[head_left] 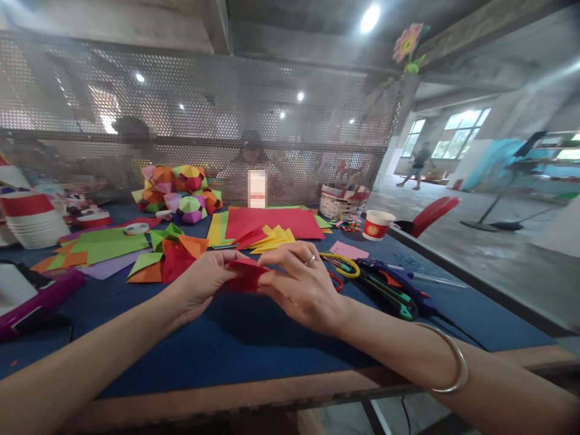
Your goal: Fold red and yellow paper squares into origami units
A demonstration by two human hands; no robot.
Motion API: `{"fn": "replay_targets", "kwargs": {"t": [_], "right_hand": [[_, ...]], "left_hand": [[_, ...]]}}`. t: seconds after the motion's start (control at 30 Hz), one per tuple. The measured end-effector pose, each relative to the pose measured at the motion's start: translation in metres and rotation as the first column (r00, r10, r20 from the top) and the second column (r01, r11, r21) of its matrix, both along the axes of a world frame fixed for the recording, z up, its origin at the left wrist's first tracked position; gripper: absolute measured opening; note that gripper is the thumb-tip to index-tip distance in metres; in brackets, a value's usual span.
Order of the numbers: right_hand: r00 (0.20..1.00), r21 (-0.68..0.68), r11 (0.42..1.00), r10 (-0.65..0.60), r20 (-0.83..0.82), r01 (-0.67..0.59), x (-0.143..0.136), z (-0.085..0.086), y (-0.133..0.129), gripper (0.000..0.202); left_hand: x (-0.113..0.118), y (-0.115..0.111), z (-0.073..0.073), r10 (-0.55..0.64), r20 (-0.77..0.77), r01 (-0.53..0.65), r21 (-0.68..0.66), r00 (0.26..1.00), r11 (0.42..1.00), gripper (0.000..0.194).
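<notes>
Between both hands is a small piece of folded red paper (244, 277), held above the blue table top. My left hand (202, 284) pinches its left side, thumb and fingers closed on it. My right hand (301, 281), with a ring on one finger, grips the right edge between thumb and fingertips. Just beyond lie folded yellow paper pieces (274, 239). A heap of folded orange, green and red pieces (176, 254) is beside my left hand. Behind these rests a stack of red sheets (276, 223).
Right of my hands lie yellow-handled scissors (347, 266), a green-black cutter knife (385, 293) and a blue glue gun (399, 281). A paper cup (377, 225) stands near the right edge. Folded paper balls (181, 190) sit at the back. At left are stacked cups (34, 220) and a purple tool (40, 302).
</notes>
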State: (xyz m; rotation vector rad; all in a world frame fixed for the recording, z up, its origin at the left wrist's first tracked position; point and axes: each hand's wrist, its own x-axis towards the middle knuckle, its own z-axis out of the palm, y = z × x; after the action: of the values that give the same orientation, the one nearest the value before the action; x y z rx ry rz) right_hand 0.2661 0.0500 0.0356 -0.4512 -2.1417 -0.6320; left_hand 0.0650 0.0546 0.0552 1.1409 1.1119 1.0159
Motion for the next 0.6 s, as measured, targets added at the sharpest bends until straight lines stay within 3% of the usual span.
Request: {"fn": "replay_targets", "kwargs": {"t": [0.2,0.33,0.43,0.6], "right_hand": [[0.998,-0.104,0.995,-0.004,-0.064,-0.003,-0.0025,-0.0023,-0.0002,0.018],[0.994,-0.289,0.957,-0.043,-0.096,0.014,-0.0051,-0.0050,0.0010,0.019],[0.989,-0.539,0.840,-0.127,-0.081,0.064,-0.0079,-0.0059,0.0033,0.032],[0.977,-0.804,0.590,-0.203,-0.061,0.072,-0.0098,-0.0055,0.0082,0.020]], "left_hand": [[0.0002,-0.0014,-0.0049,-0.053,-0.057,0.057,0.069,0.997,0.996,0.032],[0.0024,-0.0035,-0.0047,-0.069,-0.124,0.075,0.048,0.990,0.996,0.029],[0.0039,-0.0047,-0.0021,-0.057,-0.134,0.060,0.023,0.989,0.998,0.032],[0.0041,-0.0049,0.0025,-0.121,-0.091,0.123,0.018,0.989,0.992,0.033]]}}
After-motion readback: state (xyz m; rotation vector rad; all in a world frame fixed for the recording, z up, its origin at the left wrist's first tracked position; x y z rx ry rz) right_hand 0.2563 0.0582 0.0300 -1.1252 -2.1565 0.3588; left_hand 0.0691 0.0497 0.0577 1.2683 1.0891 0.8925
